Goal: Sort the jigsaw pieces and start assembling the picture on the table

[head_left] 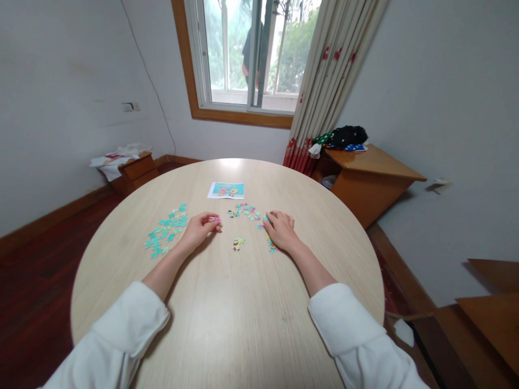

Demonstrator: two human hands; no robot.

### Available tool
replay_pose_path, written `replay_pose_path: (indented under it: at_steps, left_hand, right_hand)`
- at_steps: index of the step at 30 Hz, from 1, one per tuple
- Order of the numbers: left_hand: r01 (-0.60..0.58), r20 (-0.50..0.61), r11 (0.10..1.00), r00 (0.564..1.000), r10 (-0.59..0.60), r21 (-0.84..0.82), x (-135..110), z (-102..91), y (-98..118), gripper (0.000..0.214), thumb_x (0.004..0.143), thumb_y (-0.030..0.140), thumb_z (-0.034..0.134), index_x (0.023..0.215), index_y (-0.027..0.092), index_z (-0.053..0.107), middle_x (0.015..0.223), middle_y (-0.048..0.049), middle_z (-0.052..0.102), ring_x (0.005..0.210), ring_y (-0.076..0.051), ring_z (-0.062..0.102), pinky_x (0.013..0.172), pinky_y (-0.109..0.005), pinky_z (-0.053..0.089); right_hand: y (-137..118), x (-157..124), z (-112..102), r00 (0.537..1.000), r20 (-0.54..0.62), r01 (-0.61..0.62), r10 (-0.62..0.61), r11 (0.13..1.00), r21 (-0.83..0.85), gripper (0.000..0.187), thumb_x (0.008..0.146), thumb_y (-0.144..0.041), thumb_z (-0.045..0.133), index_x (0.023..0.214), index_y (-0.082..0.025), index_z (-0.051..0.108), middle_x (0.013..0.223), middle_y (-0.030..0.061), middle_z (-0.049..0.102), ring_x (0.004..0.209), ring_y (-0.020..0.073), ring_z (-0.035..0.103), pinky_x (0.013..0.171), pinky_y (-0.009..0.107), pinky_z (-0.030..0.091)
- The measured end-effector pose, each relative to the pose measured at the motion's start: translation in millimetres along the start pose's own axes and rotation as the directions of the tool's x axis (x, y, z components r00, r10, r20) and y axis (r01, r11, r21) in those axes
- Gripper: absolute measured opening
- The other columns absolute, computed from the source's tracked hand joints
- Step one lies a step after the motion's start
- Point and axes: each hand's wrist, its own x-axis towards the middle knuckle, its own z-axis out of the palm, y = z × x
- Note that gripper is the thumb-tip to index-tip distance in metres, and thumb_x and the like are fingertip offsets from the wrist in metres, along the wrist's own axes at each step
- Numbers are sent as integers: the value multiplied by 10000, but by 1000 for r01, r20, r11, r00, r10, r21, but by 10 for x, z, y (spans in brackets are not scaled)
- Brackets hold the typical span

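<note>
Between the thumb and fingers of my left hand is a pink puzzle piece, held just above the table. My right hand lies palm down over loose puzzle pieces on the right, fingers stretched out, its fingertips by a teal piece. Some pieces stick out from under that hand. A small joined section with a yellow cartoon face sits between my hands. Beyond it lies an arc of mixed pink, white and teal pieces. Many teal pieces are spread left of my left hand.
A reference picture lies flat toward the far side of the round wooden table. Behind the table are a window, a curtain and a wooden desk with cloths on it. A low cabinet stands at the left.
</note>
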Motion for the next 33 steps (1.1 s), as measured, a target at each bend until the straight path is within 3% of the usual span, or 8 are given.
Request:
replay_pose_path:
  at_steps: [7, 17, 33]
  left_hand:
    - [-14, 3, 1000, 1000, 13, 11, 11, -1, -20, 380, 557, 359, 755, 821, 129, 605, 657, -30, 670, 578, -142, 631, 665, -337, 541]
    - [-74, 59, 989, 996, 66, 129, 12, -14, -26, 416, 585, 424, 744, 869, 145, 623, 586, 1, 635, 552, -156, 626, 625, -307, 498]
    - [-99, 78, 979, 993, 86, 179, -15, 15, -8, 300, 656, 341, 710, 869, 142, 641, 494, 37, 558, 487, -136, 576, 567, -279, 474]
  right_hand:
    - [15, 13, -2, 998, 4, -65, 65, 998, -3, 306, 934, -294, 388, 1122, -205, 612, 1201, 124, 565, 1101, 243, 462, 912, 389, 291]
    - [-4, 10, -4, 998, 22, -66, 65, 997, 38, 313, 927, -262, 401, 1129, -216, 636, 1171, 107, 568, 1097, 229, 462, 916, 391, 295]
    - [19, 7, 0, 997, 5, -77, 77, 992, 105, 377, 900, -214, 371, 1203, -247, 594, 1172, 115, 575, 1085, 254, 469, 907, 403, 306]
